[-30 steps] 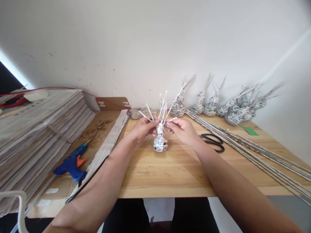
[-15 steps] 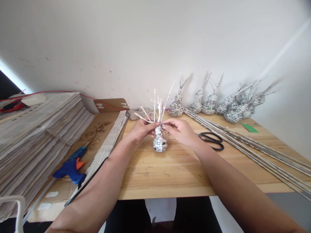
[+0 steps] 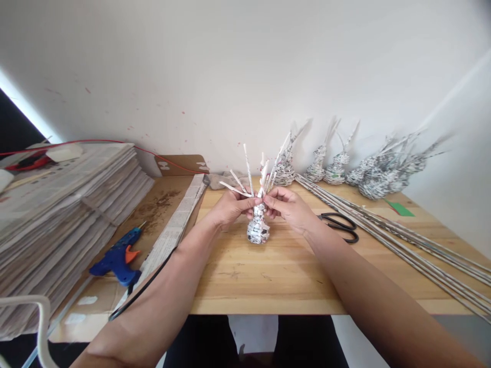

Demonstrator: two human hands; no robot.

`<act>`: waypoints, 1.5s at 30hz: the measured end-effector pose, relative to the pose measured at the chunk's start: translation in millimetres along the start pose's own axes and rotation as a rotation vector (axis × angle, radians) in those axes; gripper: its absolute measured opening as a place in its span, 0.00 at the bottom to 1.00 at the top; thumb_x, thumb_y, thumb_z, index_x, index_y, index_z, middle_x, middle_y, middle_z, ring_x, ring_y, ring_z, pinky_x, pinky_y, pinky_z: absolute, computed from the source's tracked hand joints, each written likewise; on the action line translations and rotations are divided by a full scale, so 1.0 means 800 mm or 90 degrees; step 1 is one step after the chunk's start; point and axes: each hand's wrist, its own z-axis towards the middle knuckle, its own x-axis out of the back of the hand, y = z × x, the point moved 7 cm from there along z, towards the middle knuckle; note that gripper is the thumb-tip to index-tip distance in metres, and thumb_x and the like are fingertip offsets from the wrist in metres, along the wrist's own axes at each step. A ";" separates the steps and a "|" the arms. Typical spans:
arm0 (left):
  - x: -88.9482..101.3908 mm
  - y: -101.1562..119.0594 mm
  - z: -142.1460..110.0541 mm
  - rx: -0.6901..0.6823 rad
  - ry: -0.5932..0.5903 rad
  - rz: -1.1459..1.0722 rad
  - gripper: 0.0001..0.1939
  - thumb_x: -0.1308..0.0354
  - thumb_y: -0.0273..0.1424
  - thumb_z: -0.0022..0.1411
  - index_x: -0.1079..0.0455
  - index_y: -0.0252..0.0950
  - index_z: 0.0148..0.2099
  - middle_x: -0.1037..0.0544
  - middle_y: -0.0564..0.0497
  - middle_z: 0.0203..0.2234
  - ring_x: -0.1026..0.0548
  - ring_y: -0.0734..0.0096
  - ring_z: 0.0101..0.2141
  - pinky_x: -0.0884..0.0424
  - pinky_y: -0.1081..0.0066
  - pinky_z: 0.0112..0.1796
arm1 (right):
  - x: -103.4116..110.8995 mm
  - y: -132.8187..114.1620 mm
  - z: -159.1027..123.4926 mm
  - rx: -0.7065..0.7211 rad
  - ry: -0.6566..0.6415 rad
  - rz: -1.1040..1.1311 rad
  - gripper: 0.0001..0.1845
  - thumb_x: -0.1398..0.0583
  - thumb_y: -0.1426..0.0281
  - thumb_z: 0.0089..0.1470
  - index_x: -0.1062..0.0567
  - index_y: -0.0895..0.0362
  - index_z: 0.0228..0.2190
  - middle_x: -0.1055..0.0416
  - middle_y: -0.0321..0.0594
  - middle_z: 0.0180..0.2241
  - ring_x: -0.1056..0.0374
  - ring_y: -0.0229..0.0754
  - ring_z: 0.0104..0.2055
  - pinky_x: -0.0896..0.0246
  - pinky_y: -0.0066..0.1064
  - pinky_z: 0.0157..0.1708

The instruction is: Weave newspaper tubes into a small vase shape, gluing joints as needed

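A small woven newspaper vase (image 3: 258, 230) with a round base and narrow neck is between my hands, over the wooden table. Several paper tubes fan upward and to the left from its top. My left hand (image 3: 233, 208) pinches the neck from the left, thumb across the top edge. From the right, my right hand (image 3: 286, 207) has its thumb and fingers closed at the same rim, where the tubes come out. Whether the base touches the table I cannot tell. My fingers partly hide the neck.
Several similar woven pieces (image 3: 372, 179) stand along the wall. Long paper tubes (image 3: 383, 230) and black-handled scissors (image 3: 339, 225) lie right. On the left are a blue glue gun (image 3: 117, 258), a newspaper stack (image 3: 76, 214) and cardboard (image 3: 153, 204). A green scrap (image 3: 401, 208) lies far right.
The whole view has shifted a little, with the background now further right. The vase is turned or tilted slightly, and its tubes stand differently. Both hands still grip the rim.
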 end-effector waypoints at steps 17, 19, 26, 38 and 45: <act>0.000 -0.004 0.001 0.009 -0.012 -0.056 0.20 0.24 0.33 0.41 0.30 0.30 0.32 0.26 0.55 0.20 0.30 0.79 0.20 0.33 0.77 0.22 | 0.000 0.007 -0.002 -0.075 -0.013 0.075 0.20 0.27 0.57 0.41 0.27 0.57 0.25 0.30 0.32 0.23 0.34 0.32 0.24 0.39 0.25 0.25; 0.001 -0.005 0.001 0.006 -0.008 -0.057 0.20 0.24 0.33 0.41 0.30 0.30 0.32 0.25 0.54 0.21 0.29 0.79 0.21 0.33 0.77 0.23 | 0.001 0.007 -0.002 -0.075 -0.012 0.072 0.20 0.27 0.57 0.41 0.26 0.57 0.25 0.30 0.33 0.24 0.35 0.33 0.25 0.38 0.25 0.25; 0.000 -0.009 0.003 0.003 -0.002 -0.069 0.21 0.23 0.34 0.40 0.28 0.30 0.33 0.26 0.55 0.21 0.30 0.79 0.20 0.33 0.78 0.22 | 0.002 0.009 -0.002 -0.090 -0.016 0.082 0.20 0.26 0.57 0.39 0.27 0.57 0.24 0.32 0.31 0.21 0.35 0.33 0.23 0.39 0.26 0.24; 0.001 -0.002 -0.002 0.032 -0.062 -0.053 0.23 0.27 0.42 0.47 0.25 0.27 0.35 0.24 0.50 0.25 0.28 0.77 0.25 0.23 0.72 0.31 | 0.006 -0.008 0.000 0.030 -0.003 -0.062 0.19 0.30 0.54 0.46 0.24 0.57 0.28 0.27 0.33 0.23 0.34 0.33 0.24 0.37 0.28 0.28; 0.001 -0.001 -0.003 0.039 -0.075 -0.055 0.23 0.28 0.43 0.49 0.24 0.27 0.36 0.23 0.48 0.25 0.27 0.76 0.25 0.22 0.71 0.29 | 0.005 -0.014 -0.001 0.045 -0.024 -0.101 0.20 0.31 0.53 0.47 0.24 0.57 0.27 0.28 0.34 0.23 0.35 0.34 0.24 0.37 0.28 0.27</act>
